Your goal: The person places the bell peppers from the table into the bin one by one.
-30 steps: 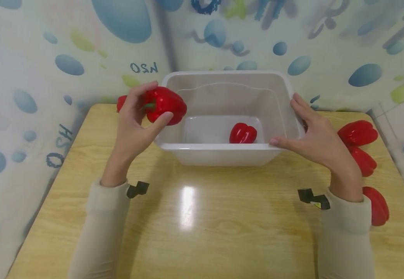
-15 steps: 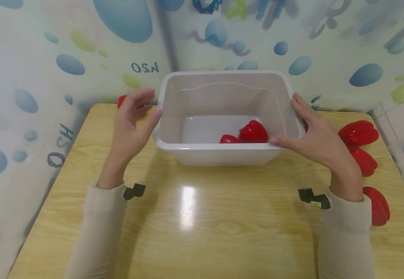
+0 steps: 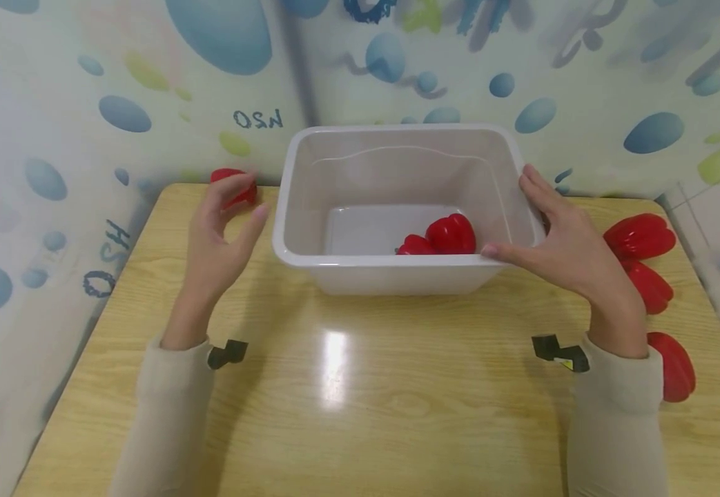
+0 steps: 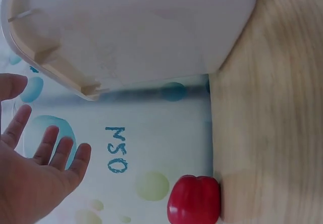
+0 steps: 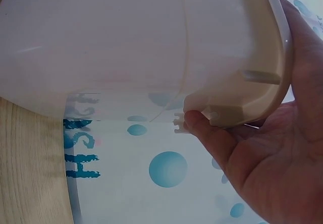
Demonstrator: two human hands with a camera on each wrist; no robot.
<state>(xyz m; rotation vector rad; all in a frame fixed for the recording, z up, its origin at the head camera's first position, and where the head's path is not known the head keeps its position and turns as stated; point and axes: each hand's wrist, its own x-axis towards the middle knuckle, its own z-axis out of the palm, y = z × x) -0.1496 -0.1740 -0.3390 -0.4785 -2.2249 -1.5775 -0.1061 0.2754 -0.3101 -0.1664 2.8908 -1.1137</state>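
Red and glossy, one pepper (image 4: 194, 201) sits at the far left of the tabletop (image 3: 384, 442), left of the white tub (image 3: 397, 261) and near my left hand (image 3: 215, 241). That hand is empty, its fingers relaxed and the thumb held apart from them, touching neither pepper nor tub. My right hand (image 3: 567, 241) grips the tub at its right end, thumb on the near right corner of the rim, fingers round the outside. Inside, towards the near right, lie a larger-looking pepper (image 3: 451, 233) and a half-hidden pepper (image 3: 417, 245), side by side behind the near wall. Right of the tub are a far pepper (image 3: 640, 235), a middle pepper (image 3: 649, 286) just beside it, and a near pepper (image 3: 676, 367) partly behind my right sleeve (image 3: 617, 414).

I'd judge each pepper light and fairly firm, but slick-skinned, so a broad hold round its fattest part, thumb opposite fingers, should suit. The tub looks like stiff, light plastic that a knock might slide; its rim seems the surest hold.
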